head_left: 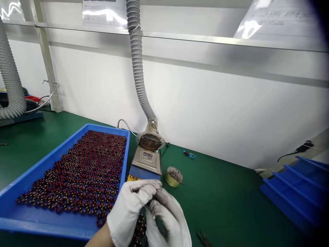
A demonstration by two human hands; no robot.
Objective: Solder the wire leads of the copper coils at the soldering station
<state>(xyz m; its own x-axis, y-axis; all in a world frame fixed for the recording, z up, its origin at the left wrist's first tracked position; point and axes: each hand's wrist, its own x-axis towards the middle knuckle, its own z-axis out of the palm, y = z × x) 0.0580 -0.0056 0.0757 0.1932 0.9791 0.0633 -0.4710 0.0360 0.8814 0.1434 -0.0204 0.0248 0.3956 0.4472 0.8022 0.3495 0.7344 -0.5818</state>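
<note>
My left hand (128, 207) and my right hand (171, 218), both in white gloves, meet at the bottom middle with fingertips pinched together. Between them shows a bit of a small dark part (151, 199), mostly covered by the fingers, so I cannot make out its shape. Under my wrists lie more dark pieces with copper-coloured spots (141, 226), partly hidden. To the left, a blue tray (51, 224) holds rows of small dark wound rings (89, 171) with red and copper-coloured marks. A single ring (99, 222) sits apart near the tray's front wall.
Behind my hands stands a metal-topped heating device (147, 160) beneath a fume hose (138, 65). A small round tin (173, 176) is beside it. Blue-handled cutters (189, 154) lie farther back, dark tweezers (204, 239) at the front edge. Stacked blue trays (295, 185) stand at right.
</note>
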